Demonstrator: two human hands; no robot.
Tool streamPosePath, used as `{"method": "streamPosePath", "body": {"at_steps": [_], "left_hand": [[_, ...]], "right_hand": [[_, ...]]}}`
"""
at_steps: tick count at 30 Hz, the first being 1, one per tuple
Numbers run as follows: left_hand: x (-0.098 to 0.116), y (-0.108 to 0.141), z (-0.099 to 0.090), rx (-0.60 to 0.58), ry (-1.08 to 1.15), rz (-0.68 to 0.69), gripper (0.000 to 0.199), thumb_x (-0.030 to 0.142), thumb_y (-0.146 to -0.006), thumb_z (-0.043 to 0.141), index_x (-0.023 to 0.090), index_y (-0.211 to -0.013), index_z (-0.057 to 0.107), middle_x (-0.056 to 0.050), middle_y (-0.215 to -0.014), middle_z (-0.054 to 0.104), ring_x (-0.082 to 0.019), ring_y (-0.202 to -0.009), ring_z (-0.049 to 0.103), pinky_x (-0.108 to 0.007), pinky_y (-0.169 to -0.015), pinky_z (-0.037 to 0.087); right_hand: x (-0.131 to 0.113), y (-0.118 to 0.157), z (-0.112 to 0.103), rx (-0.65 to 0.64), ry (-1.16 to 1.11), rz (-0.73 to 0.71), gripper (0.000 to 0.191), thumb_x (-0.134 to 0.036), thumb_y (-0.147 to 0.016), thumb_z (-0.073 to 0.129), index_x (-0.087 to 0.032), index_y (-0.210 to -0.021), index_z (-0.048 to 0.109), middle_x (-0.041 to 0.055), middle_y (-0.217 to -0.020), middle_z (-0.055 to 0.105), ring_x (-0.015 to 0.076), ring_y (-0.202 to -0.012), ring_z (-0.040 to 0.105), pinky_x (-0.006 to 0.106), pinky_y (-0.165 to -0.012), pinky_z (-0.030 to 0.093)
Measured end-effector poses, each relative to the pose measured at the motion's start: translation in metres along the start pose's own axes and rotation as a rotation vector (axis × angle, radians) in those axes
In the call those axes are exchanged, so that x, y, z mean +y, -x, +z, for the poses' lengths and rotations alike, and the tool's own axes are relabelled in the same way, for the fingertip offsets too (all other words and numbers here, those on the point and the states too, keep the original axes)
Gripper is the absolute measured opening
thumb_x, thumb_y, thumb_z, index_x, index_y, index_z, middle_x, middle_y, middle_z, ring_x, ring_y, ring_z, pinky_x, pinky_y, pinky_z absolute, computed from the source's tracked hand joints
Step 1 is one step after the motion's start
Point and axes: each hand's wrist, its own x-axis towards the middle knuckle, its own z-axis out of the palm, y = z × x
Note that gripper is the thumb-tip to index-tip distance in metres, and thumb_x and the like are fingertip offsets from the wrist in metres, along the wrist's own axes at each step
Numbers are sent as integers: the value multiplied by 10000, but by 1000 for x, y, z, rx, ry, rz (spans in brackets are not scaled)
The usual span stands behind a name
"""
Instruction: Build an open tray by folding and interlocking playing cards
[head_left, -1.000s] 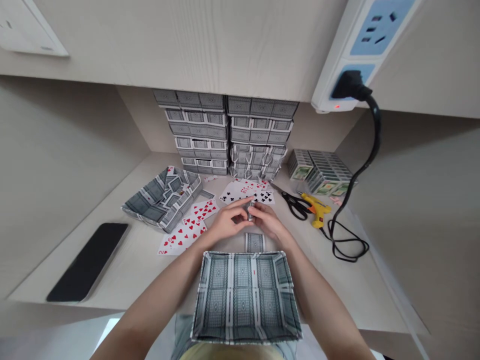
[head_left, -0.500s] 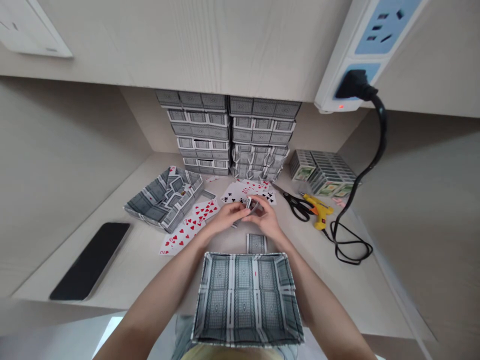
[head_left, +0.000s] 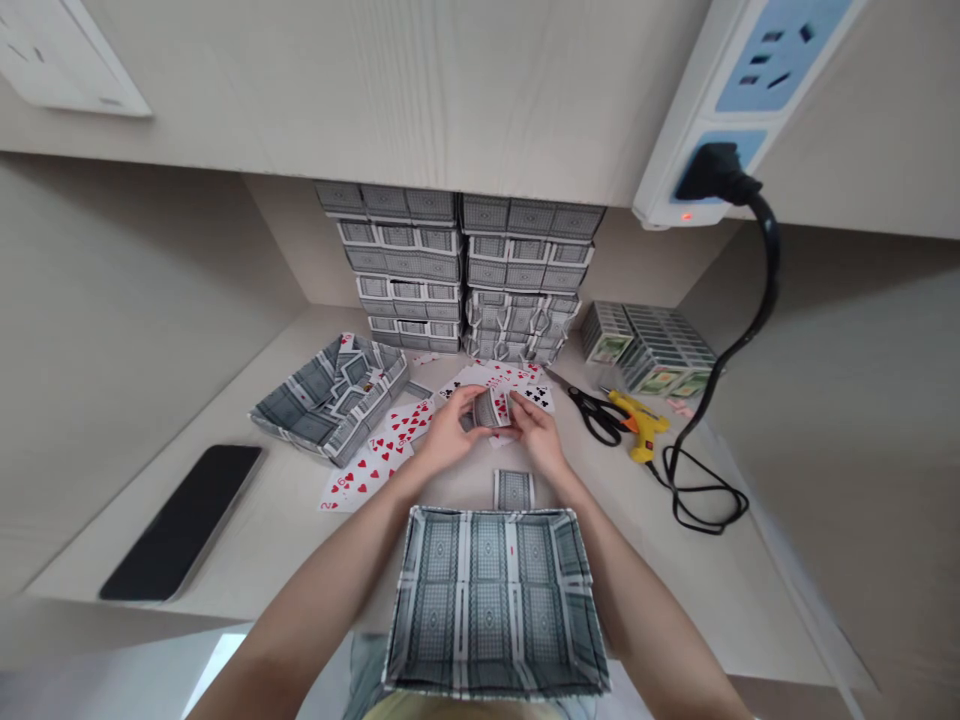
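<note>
My left hand (head_left: 451, 428) is closed on a grey-backed playing card (head_left: 486, 409), thumb and fingers at its edges. On the card's right side, my right hand (head_left: 535, 430) has its fingers pinched at the edge. Beyond the hands, face-up cards (head_left: 538, 397) lie on the table. One card (head_left: 514, 489) lies back up just below the hands. Nearest to me, between my forearms, is an open box (head_left: 489, 600) made of grey-backed cards. Red heart cards (head_left: 364, 472) are spread left of my left hand.
A card tray (head_left: 300, 396) holding folded cards and a black phone (head_left: 182, 522) are at left. Stacked card boxes (head_left: 405, 265) stand at the back. Scissors (head_left: 600, 415), a yellow glue gun (head_left: 640, 425), card packs (head_left: 660, 348) and a cable (head_left: 705, 490) are at right.
The card between my hands has turned so its patterned back shows. My left hand has shifted slightly up and left, and my right hand a little down and right.
</note>
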Motion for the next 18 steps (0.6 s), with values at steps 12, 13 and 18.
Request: {"method": "streamPosePath", "body": {"at_steps": [12,13,18], "left_hand": [[7,3,-4,-94,-401,120,585,36,-666,532,236,-1208,443,-44,-1276,455,-184,-1179,410,-394,-1016,323],[7,3,-4,-90,-404,125,581,33,-664,529,234,-1204,449,-44,-1275,457,-182,-1177,412,-394,-1015,325],[6,3,-5,-104,-423,163,571,21,-660,526,218,-1192,467,-51,-1267,467,-173,-1174,416,-384,-1013,331]], "right_hand": [[-6,6,6,-65,74,26,264,-364,-578,678,-164,-737,611,9,-727,641,166,-677,606,326,-646,537],[-6,5,6,-62,74,26,270,-363,-569,684,-162,-731,606,4,-706,636,160,-662,604,320,-641,538],[-2,3,4,-15,106,38,279,-356,-524,712,-173,-676,567,-31,-578,598,141,-542,590,295,-566,532]]}}
